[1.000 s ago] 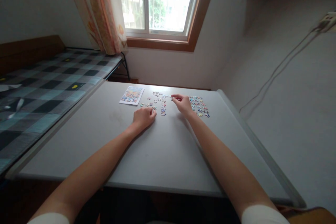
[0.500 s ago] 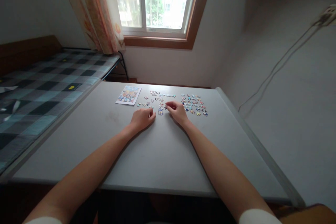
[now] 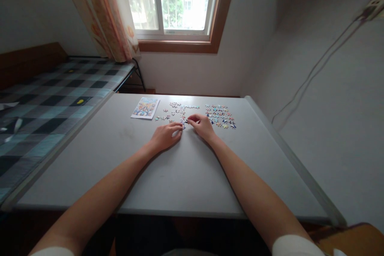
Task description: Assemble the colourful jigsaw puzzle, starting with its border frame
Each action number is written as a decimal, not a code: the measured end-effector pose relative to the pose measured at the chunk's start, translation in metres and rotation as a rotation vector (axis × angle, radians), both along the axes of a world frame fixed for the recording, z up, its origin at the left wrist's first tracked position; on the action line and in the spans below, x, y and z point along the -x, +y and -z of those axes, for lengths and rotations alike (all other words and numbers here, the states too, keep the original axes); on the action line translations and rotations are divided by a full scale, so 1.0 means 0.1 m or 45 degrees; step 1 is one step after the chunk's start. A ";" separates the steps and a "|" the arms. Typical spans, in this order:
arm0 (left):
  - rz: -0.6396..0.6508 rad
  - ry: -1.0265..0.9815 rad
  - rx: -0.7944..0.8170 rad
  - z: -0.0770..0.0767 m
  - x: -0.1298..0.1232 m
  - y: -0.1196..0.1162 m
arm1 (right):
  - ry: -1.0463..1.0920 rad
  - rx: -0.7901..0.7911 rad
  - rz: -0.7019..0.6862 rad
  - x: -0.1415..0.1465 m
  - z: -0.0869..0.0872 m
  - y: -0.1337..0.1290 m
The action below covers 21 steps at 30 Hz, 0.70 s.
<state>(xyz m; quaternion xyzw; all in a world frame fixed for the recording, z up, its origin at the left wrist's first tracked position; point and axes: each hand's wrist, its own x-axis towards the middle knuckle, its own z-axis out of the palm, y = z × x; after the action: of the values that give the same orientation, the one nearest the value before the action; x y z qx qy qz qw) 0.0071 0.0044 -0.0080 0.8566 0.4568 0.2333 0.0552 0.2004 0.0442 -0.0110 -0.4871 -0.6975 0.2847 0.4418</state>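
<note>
A joined strip of jigsaw puzzle (image 3: 183, 113) runs toward me on the white table, with a top row (image 3: 192, 107) going off to the right. My left hand (image 3: 166, 135) rests at its near end, fingers stretched out and touching the strip's lowest pieces. From the right, my right hand (image 3: 202, 126) pinches a small dark puzzle piece (image 3: 186, 121) between thumb and fingertips, close beside the strip. Loose puzzle pieces (image 3: 222, 116) lie in rows to the right, and several more loose pieces (image 3: 163, 118) are scattered to the left.
A printed picture sheet (image 3: 145, 108) lies at the table's back left. The table (image 3: 180, 180) stands below a window, beside a bed with a checked cover (image 3: 60, 100). A cable (image 3: 318, 68) hangs along the right wall.
My left hand has moved right, its fingers straightening onto the strip's near end. My right hand stays near the strip with its piece. The view has shifted slightly.
</note>
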 end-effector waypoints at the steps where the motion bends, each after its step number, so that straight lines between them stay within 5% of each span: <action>1: -0.012 0.013 0.015 0.00 0.00 -0.01 | -0.024 0.010 -0.016 -0.01 -0.01 0.00; 11: -0.032 0.016 0.023 -0.04 0.00 -0.01 | -0.118 0.121 -0.212 -0.02 0.02 0.00; 21: -0.010 0.021 0.050 -0.01 0.01 0.00 | -0.267 0.027 -0.158 0.00 0.03 -0.01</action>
<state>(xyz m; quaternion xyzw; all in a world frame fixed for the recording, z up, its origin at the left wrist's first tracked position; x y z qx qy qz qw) 0.0064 0.0040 -0.0072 0.8554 0.4653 0.2176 0.0674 0.2009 0.0433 -0.0135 -0.4749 -0.7655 0.2664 0.3427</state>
